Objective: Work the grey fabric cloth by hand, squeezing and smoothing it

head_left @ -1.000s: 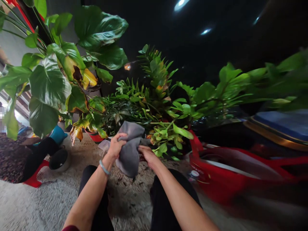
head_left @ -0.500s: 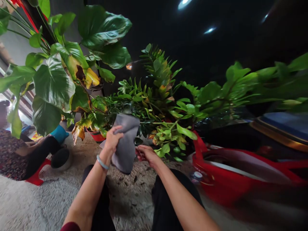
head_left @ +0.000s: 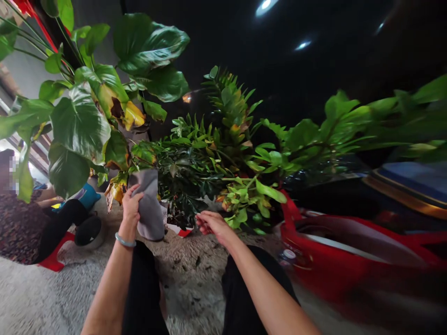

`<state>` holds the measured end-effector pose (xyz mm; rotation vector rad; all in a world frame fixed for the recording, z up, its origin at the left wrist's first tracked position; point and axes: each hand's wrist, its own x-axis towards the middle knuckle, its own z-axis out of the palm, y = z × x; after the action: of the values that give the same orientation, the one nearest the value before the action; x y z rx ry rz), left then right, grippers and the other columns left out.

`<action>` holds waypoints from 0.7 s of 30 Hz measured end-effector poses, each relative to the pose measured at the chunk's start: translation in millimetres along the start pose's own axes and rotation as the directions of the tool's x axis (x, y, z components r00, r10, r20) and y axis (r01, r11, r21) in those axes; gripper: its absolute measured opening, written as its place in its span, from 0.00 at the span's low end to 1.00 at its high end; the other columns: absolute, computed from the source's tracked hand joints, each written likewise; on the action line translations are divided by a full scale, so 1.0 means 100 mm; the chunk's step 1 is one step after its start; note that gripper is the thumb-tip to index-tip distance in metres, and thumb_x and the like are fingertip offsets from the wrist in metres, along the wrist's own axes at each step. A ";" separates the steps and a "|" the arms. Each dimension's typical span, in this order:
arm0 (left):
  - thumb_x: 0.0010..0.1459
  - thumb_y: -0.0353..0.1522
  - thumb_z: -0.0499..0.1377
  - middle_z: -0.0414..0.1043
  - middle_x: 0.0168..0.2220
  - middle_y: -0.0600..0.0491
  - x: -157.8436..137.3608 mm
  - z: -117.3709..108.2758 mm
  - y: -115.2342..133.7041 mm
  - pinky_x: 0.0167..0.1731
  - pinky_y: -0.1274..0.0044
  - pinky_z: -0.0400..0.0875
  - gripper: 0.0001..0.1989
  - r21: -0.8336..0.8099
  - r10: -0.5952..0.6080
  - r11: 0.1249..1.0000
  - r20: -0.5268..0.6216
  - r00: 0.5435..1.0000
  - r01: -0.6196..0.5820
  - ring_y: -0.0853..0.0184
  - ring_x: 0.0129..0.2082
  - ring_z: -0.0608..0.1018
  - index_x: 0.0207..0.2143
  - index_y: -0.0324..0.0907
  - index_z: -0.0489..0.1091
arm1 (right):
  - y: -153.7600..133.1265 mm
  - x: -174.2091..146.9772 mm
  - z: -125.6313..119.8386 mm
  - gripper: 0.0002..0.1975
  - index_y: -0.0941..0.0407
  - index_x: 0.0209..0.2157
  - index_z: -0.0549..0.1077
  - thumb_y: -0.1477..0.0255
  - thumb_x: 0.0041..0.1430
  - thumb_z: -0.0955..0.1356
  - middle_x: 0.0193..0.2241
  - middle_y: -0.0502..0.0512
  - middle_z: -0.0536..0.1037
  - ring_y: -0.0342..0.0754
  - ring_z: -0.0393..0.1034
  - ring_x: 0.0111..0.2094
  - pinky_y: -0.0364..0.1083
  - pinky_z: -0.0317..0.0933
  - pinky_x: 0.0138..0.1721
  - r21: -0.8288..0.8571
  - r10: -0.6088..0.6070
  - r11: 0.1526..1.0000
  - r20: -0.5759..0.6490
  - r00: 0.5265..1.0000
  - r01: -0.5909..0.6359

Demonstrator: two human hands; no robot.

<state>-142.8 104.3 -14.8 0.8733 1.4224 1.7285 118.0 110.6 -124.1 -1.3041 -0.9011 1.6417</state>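
Note:
A grey cloth [head_left: 151, 209] hangs from my left hand [head_left: 131, 204], its fingers closed on the upper left edge. A pale bangle [head_left: 125, 240] circles that wrist. To the right, my right hand [head_left: 211, 224] is held in a pinch at the lower edge of the dark-leaved plant [head_left: 185, 186]. What lies between its fingertips, if anything, is too small to make out. Behind the cloth, a red and white edge [head_left: 179, 230] shows low at the plant's base.
Large-leaved greenery [head_left: 80, 121] with some yellowed leaves rises at left. Beyond it a person [head_left: 21, 223] sits on a red stool [head_left: 54, 260] beside a dark pot [head_left: 89, 231]. A red bag [head_left: 324, 265] stands at right, near leafy stems [head_left: 303, 135]. Rough concrete [head_left: 190, 279] lies between my knees.
My left hand has carried the grey cloth leftward, away from my right hand, uncovering the dark plant and the red and white edge. My right hand stays in nearly the same place.

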 end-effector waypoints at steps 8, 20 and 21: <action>0.33 0.31 0.70 0.73 0.24 0.59 -0.82 -0.36 -0.23 0.21 0.80 0.66 0.23 0.036 -0.351 0.934 0.274 0.895 0.356 0.69 0.19 0.73 0.37 0.43 0.71 | 0.03 0.03 -0.02 0.07 0.57 0.25 0.73 0.70 0.55 0.71 0.19 0.50 0.76 0.39 0.66 0.14 0.38 0.60 0.15 0.030 -0.009 1.000 -0.005 1.000 0.009; 0.34 0.27 0.66 0.72 0.27 0.56 -0.57 0.54 -0.19 0.28 0.79 0.63 0.16 0.149 -0.194 0.977 0.362 0.912 0.149 0.69 0.26 0.71 0.31 0.42 0.77 | 0.07 0.05 0.01 0.08 0.56 0.22 0.70 0.71 0.52 0.68 0.16 0.50 0.75 0.41 0.65 0.13 0.39 0.57 0.14 -0.004 -0.010 1.000 0.005 1.000 0.010; 0.34 0.27 0.66 0.71 0.26 0.57 -0.67 0.50 -0.21 0.27 0.79 0.63 0.16 0.155 -0.255 0.965 0.397 0.882 0.209 0.69 0.25 0.70 0.32 0.43 0.77 | 0.08 0.06 -0.01 0.09 0.55 0.20 0.69 0.71 0.51 0.68 0.15 0.50 0.73 0.42 0.65 0.13 0.39 0.57 0.14 -0.019 -0.017 1.000 0.007 1.000 0.017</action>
<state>-64.0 74.1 -31.4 1.0116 1.2776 1.2061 116.4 112.4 -133.8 -1.3008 -0.9311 1.6294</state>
